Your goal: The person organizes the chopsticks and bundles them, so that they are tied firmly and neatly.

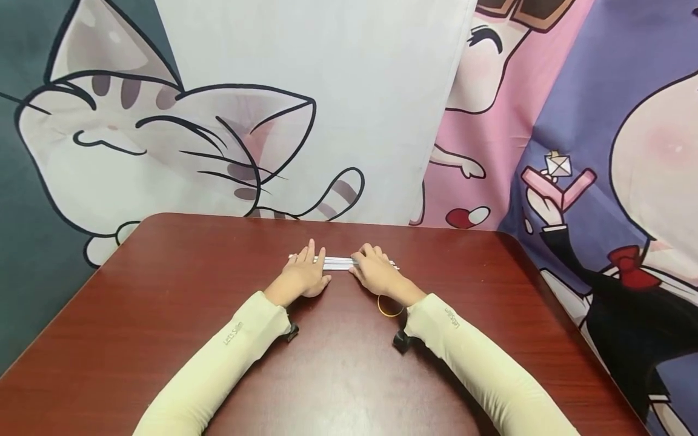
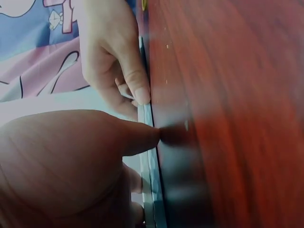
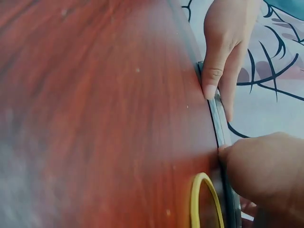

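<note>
A flat bundle of slender white strips (image 1: 338, 264) lies crosswise near the far side of the table, its middle showing between the hands. My left hand (image 1: 303, 275) rests over the left end with straight, spread fingers, the thumb out along the near edge. Over the right end, my right hand (image 1: 377, 269) bends its fingers and holds the bundle, thumb on the near side. The wrist views show the strips (image 2: 148, 166) edge-on as a thin, pale layered band with a dark line beneath. Both palms cover much of each end, so the kind of strips cannot be told.
The red-brown wooden table (image 1: 338, 363) has rounded far corners. Behind it hangs a cartoon-printed cloth (image 1: 327, 72). A thin yellow band (image 1: 388, 313) hangs loosely at my right wrist. Dark wrist devices (image 1: 402, 341) sit under the pale sleeves (image 1: 463, 339).
</note>
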`<state>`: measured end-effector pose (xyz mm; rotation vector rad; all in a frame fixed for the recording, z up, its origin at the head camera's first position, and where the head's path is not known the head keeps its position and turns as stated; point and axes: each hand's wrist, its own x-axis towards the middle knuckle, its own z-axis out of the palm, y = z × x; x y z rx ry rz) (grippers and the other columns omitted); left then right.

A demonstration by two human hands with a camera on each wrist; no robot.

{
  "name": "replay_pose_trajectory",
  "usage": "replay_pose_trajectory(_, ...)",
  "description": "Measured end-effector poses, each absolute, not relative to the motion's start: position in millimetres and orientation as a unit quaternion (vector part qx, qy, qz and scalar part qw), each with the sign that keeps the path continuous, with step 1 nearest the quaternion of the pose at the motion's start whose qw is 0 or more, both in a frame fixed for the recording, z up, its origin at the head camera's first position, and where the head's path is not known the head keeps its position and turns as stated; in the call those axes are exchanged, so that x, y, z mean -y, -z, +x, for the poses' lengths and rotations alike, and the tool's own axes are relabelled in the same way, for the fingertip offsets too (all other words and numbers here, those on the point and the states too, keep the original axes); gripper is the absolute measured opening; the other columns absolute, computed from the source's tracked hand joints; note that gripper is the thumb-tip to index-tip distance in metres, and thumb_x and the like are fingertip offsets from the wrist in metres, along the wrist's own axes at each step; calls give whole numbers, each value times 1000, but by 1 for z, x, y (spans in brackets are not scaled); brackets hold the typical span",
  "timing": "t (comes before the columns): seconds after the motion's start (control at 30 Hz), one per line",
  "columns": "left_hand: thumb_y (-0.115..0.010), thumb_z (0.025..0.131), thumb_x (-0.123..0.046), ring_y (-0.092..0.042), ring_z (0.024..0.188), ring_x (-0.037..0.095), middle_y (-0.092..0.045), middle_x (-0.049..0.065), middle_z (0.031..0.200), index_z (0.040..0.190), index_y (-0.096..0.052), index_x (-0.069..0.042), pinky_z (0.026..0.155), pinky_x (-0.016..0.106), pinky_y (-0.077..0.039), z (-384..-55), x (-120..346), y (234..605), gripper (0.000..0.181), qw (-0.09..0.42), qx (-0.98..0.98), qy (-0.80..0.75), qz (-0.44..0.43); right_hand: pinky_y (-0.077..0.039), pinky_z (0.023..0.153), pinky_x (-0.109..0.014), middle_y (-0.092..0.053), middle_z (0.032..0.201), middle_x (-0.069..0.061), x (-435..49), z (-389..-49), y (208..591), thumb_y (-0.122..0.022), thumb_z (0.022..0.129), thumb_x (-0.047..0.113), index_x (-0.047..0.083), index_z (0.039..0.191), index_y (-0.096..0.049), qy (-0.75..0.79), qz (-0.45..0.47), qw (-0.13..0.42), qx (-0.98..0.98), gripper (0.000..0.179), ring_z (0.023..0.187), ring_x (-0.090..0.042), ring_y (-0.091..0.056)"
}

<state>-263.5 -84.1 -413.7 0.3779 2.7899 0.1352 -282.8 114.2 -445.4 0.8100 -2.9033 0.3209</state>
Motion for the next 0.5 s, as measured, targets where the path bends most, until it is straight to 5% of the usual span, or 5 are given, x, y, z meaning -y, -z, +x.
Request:
replay_pose_trajectory(0.27,-38,103,-45,-7,152,34,4,25,163,158,-8,-5,119,49,-14,-257,78,406,74,170,-979,-15,115,-43,79,-44,-48,117,-17,-107,-280,445,-51,101,22,3,113,-58,-48,263,70,961,23,100,-37,-47)
replay_pose_trajectory(0.5,-38,103,-47,-13,150,35,-11,25,162,158,-13,-4,118,50,-18,-255,76,405,74,166,-980,7,111,-41,77,-42,-48,115,-15,-103,-281,444,-50,101,24,4,109,-53,-25,254,50,966,22,100,-35,-46)
